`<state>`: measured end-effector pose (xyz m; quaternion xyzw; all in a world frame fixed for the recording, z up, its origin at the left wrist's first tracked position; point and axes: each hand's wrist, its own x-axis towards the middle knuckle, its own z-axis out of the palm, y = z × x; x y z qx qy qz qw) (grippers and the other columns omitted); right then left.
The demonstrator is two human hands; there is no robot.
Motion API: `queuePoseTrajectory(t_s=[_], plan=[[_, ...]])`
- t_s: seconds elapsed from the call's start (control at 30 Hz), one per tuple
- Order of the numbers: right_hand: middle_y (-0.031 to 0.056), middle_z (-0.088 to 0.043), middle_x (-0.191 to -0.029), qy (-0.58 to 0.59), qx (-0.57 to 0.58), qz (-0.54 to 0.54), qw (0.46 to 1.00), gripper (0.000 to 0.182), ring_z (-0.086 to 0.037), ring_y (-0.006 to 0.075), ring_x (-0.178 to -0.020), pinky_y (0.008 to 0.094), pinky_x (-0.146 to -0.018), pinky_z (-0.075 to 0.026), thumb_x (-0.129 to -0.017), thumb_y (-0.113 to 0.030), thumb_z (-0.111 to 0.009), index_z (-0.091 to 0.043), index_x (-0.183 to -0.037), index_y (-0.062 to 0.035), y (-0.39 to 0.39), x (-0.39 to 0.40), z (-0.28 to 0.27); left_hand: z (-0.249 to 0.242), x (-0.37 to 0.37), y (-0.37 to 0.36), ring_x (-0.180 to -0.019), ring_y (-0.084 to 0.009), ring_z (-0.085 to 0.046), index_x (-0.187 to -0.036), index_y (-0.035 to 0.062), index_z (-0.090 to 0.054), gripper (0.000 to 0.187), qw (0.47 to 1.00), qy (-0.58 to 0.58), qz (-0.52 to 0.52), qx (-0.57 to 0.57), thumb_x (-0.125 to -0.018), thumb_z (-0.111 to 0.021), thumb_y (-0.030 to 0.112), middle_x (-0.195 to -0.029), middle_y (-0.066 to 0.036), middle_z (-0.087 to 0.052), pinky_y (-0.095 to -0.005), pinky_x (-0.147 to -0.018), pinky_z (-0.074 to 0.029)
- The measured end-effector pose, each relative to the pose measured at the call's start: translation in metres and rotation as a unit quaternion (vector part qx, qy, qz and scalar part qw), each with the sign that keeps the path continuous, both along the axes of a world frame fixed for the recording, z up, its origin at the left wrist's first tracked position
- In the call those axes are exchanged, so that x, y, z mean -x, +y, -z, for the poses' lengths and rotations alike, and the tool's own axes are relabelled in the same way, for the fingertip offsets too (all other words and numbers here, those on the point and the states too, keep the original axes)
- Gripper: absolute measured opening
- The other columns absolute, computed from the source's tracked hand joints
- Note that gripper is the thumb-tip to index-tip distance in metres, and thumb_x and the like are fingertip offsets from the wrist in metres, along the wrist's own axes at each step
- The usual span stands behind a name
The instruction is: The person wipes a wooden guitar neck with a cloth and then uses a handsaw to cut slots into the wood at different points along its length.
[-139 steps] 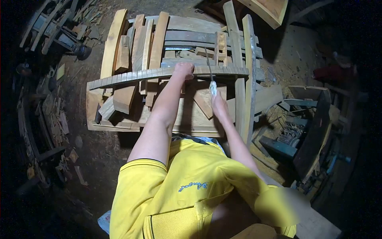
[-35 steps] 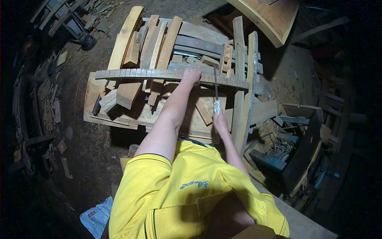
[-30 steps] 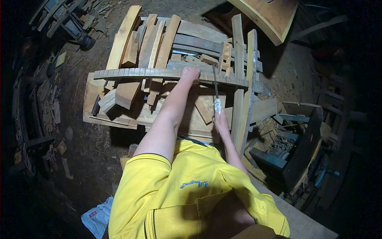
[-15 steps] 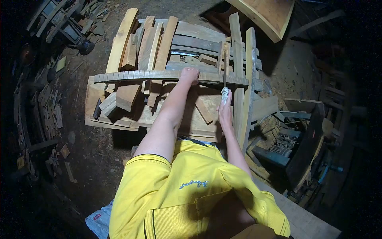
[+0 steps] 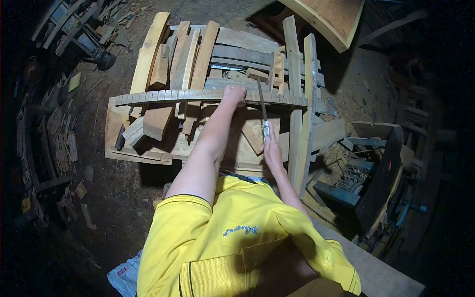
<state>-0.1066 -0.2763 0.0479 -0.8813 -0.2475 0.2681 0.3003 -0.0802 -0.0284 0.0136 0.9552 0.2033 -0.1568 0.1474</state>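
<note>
A long, slightly bowed wooden strip (image 5: 163,95), marked with many evenly spaced cross lines, lies across the stacked timber. My left hand (image 5: 235,95) is closed around it right of the middle. In my right hand (image 5: 271,151) is a narrow-bladed hand tool (image 5: 262,99) with a white wrapped handle; the frames do not show whether it is a file or a saw. Its blade points away from me and crosses over the strip, just right of my left hand. A short loose board (image 5: 253,139) lies below the strip, left of the handle.
Several wood pieces (image 5: 205,54) lie lengthwise under the strip. Two long upright-running boards (image 5: 309,69) stand along the right side. To the right sits a wooden box frame with machinery (image 5: 346,185). A large slab (image 5: 329,17) is at the top, and scrap wood (image 5: 69,133) litters the left.
My right hand has shifted left and slightly toward me with the tool, whose blade now tilts to the left across the strip. My left hand keeps its hold in about the same place.
</note>
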Motion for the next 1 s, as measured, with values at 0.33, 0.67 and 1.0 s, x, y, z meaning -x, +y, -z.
queuePoseTrajectory(t_s=[0.33,0.67,1.0], plan=[[0.0113,-0.050,-0.060,0.013,0.009,-0.001,1.000,0.050,-0.054,0.0259,-0.057,0.0395,-0.058,-0.042,-0.092,-0.017,-0.031,-0.013,-0.138,-0.0248,0.001,0.014,-0.004,0.007,-0.002,0.000,-0.097,-0.0261,-0.057,-0.100,0.0096,-0.060,0.034,1.000,-0.003,0.000,-0.010,-0.068,-0.060,0.021,-0.103,-0.012,-0.060,-0.0369,-0.082,-0.045],[0.0269,-0.054,-0.067,-0.130,-0.020,-0.025,0.991,0.052,-0.055,0.0441,-0.066,0.0520,-0.058,-0.040,-0.089,-0.020,-0.035,-0.013,-0.135,-0.0299,0.056,-0.033,0.036,0.010,-0.005,0.002,-0.099,-0.0266,-0.057,-0.102,0.0100,-0.059,0.036,1.000,0.017,0.005,-0.010,-0.068,-0.062,0.022,-0.104,-0.012,-0.060,-0.0371,-0.083,-0.045],[0.0285,-0.052,-0.069,-0.041,0.092,-0.022,0.995,0.052,-0.054,0.0439,-0.065,0.0501,-0.059,-0.039,-0.089,-0.020,-0.034,-0.014,-0.136,-0.0294,0.010,0.008,0.009,0.015,-0.005,0.005,-0.099,-0.0259,-0.056,-0.106,0.0110,-0.056,0.041,1.000,0.021,0.008,-0.021,-0.068,-0.062,0.026,-0.106,-0.012,-0.058,-0.0372,-0.084,-0.044]])
